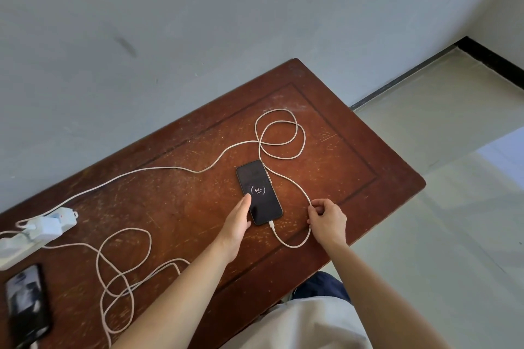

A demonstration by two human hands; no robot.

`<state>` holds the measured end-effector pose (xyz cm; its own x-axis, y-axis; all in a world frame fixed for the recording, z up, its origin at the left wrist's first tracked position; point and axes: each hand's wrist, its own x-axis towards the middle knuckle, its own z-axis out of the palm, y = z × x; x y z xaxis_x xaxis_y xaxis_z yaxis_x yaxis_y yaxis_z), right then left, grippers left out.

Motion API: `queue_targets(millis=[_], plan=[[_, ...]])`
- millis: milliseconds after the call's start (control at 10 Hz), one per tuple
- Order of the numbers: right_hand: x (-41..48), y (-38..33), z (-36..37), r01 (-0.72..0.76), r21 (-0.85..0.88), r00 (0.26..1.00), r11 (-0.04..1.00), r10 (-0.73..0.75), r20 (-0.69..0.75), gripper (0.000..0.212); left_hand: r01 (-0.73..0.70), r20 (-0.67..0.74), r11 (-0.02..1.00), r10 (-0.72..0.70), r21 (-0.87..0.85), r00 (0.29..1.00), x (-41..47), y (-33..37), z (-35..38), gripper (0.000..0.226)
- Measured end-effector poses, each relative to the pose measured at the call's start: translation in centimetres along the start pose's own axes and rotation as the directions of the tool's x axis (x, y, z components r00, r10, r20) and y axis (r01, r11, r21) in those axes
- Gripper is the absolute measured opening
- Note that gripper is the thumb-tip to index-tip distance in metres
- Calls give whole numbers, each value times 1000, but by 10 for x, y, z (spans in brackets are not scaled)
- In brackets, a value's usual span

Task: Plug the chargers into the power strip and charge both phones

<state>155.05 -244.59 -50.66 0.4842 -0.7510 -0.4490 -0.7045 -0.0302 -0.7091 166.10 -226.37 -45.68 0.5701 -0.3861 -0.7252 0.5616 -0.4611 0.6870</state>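
Note:
A black phone lies flat on the brown wooden table, its screen showing a 54% charging ring. A white cable is plugged into its near end and loops beyond it. My left hand rests against the phone's left edge, thumb on the screen. My right hand pinches that cable right of the phone. A white power strip at the left edge carries two white chargers. A second phone lies at the near left, with a second cable coiled beside it.
The table stands against a grey wall. Pale tiled floor lies to the right, past the table's right edge. My lap, in a white garment, is at the near edge.

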Motion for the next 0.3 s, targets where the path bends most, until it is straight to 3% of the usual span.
queue_targets(millis=[100,200,300], plan=[[2,-3,-4,18,-91,1000,996,-16,25,16,-107,-19,943,120,316,993,-3,-2,-9,65],[7,-10,-5,46,-135,997,990,-37,68,27,-129,-65,594,295,794,953,-4,-12,-29,64],[8,-31,-5,71,-143,993,987,-58,99,36,-68,-50,308,360,949,931,-6,-20,-49,64]])
